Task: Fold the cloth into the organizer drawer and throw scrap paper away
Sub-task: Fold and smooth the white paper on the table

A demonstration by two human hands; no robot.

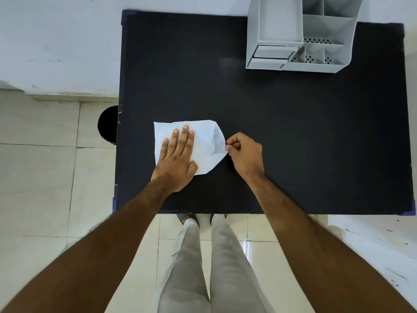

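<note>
A white cloth (208, 141) lies on the black table (293, 132), left of the middle, with its right side folded over. My left hand (177, 159) presses flat on the cloth's left half, fingers spread. My right hand (244, 154) pinches the cloth's right corner between thumb and fingers. The white organizer (300, 35) stands at the far right of the table; its small drawers (270, 54) sit at its lower left and look closed.
A black round bin (108, 125) stands on the tiled floor just off the table's left edge. The wall runs behind the table. My legs stand at the near edge. No scrap paper is visible.
</note>
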